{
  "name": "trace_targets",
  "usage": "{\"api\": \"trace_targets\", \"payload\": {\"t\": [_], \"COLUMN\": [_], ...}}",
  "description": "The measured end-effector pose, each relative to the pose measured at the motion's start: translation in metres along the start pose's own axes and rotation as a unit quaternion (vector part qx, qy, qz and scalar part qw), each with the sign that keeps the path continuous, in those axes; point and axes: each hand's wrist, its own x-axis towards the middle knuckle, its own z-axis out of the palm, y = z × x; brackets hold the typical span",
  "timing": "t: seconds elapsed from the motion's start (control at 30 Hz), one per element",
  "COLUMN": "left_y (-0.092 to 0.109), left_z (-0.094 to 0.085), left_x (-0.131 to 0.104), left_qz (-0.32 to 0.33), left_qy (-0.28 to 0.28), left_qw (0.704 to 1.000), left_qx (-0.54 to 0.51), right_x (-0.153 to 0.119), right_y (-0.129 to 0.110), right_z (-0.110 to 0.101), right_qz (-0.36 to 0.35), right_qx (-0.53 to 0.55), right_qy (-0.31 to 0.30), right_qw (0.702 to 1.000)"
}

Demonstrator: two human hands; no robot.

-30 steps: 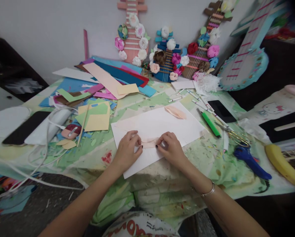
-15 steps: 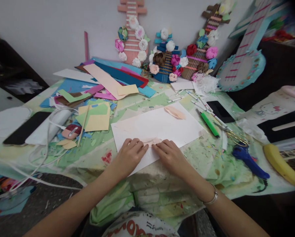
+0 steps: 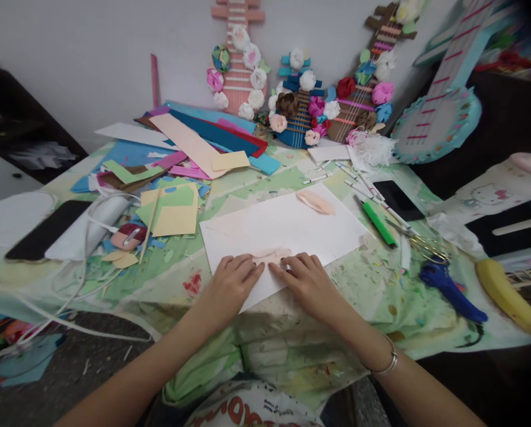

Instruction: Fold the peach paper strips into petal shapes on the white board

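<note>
A white sheet of paper (image 3: 265,222) lies in front of me. On its near part is a thin strip of peach crepe paper (image 3: 272,255), creased lengthwise. My left hand (image 3: 234,284) has the strip's left end between thumb and fingers, pressed low against the sheet. At the right end, my right hand (image 3: 303,279) pinches the strip in the same way, its thumb pointing toward the left one. Farther back on the sheet rests a separate peach petal-shaped piece (image 3: 316,202). The fingers partly hide the strip's ends.
Coloured paper strips (image 3: 212,133) are piled at the back left. Paper-flower-decorated model instruments (image 3: 298,112) lean on the wall. To the right lie a green cutter (image 3: 378,224), scissors (image 3: 425,244), a blue glue gun (image 3: 454,290) and a banana (image 3: 508,296). A phone (image 3: 47,231) is left.
My hands have shifted slightly along the peach strip, and my right fingers have spread a little wider. More of the strip's middle shows between the hands.
</note>
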Motion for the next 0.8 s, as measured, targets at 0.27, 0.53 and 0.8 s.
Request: {"api": "trace_targets", "payload": {"t": [0.27, 0.53, 0.8], "left_y": [0.0, 0.002, 0.001], "left_z": [-0.002, -0.001, -0.004], "left_x": [-0.003, -0.008, -0.012], "left_qz": [0.007, 0.001, -0.039], "left_qy": [0.007, 0.064, 0.06], "left_qw": [1.0, 0.997, 0.997], "left_qx": [0.02, 0.042, 0.006], "right_x": [-0.005, -0.01, -0.011], "right_y": [0.004, 0.008, 0.008], "right_z": [0.004, 0.013, 0.012], "right_qz": [0.009, 0.036, 0.06], "right_qx": [-0.005, 0.033, 0.051], "right_qy": [0.031, 0.085, 0.101], "right_qw": [0.999, 0.995, 0.992]}}
